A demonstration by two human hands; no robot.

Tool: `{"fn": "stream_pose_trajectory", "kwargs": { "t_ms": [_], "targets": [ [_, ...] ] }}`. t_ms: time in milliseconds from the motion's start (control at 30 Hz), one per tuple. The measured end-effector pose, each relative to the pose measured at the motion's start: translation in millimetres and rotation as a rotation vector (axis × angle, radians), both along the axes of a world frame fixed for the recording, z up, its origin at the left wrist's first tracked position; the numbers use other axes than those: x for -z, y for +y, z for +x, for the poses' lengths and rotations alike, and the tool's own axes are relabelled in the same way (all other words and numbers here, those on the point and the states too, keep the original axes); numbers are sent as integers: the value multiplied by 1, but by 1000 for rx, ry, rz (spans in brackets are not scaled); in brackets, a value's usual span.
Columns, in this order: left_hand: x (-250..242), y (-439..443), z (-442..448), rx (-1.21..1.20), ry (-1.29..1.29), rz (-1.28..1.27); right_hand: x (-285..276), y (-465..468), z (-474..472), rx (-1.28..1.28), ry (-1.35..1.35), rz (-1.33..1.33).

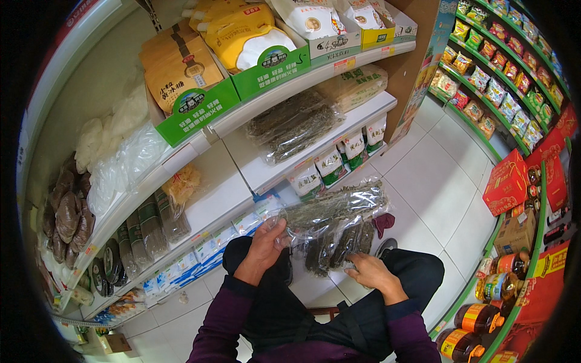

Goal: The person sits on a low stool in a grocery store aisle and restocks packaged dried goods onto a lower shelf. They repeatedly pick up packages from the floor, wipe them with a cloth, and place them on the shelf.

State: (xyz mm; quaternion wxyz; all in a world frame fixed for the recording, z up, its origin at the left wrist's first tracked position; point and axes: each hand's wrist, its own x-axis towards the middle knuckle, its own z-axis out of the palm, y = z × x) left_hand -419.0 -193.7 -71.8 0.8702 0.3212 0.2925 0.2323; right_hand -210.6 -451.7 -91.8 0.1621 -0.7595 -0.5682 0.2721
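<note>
My left hand (268, 238) grips the near left end of a clear plastic bag of dark dried food (338, 206), perhaps seaweed, raised in front of the lower shelves. Below that bag, more clear bags of the same dark dried food (345, 245) lie low between my knees. My right hand (370, 271) is at their lower edge, fingers bent; whether it grips a bag cannot be told. A dark red cloth (383, 224) lies on the floor beside them. Similar dark bags (299, 122) lie on the white middle shelf.
Green display boxes (272, 66) of pouches stand on the upper shelf. White-and-green packs (329, 165) line the lowest shelf. Left are packs of dark noodles (152, 222) and brown bags (68, 213). Across the tiled aisle (422, 181), shelving holds snack bags (494, 93), bottles (474, 317) and a red box (506, 181).
</note>
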Motion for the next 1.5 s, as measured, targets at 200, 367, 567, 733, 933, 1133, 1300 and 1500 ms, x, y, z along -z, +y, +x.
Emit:
{"fn": "stream_pose_trajectory", "kwargs": {
  "t_ms": [200, 367, 567, 733, 933, 1133, 1300, 1500],
  "targets": [
    [0, 1, 2, 11, -22, 13, -1, 0, -1, 3, 4, -4],
    [1, 0, 2, -8, -22, 1, -2, 0, -1, 5, 1, -4],
    [8, 3, 1, -18, -36, -7, 4, -1, 1, -2, -25, -83],
    [5, 3, 1, -41, -62, -18, 6, -2, 2, -11, -25, -84],
    [8, 7, 0, -77, -68, -30, 10, -3, 2, -12, -36, -73],
    [-2, 21, 3, -115, -105, 51, 6, -7, 3, 8, -27, -3],
    [-26, 63, -1, -233, -101, 67, 4, -3, 2, 5, -23, -16],
    [-49, 130, 29, -344, -108, 128, 6, -6, 4, 26, -30, -45]
  ]
}}
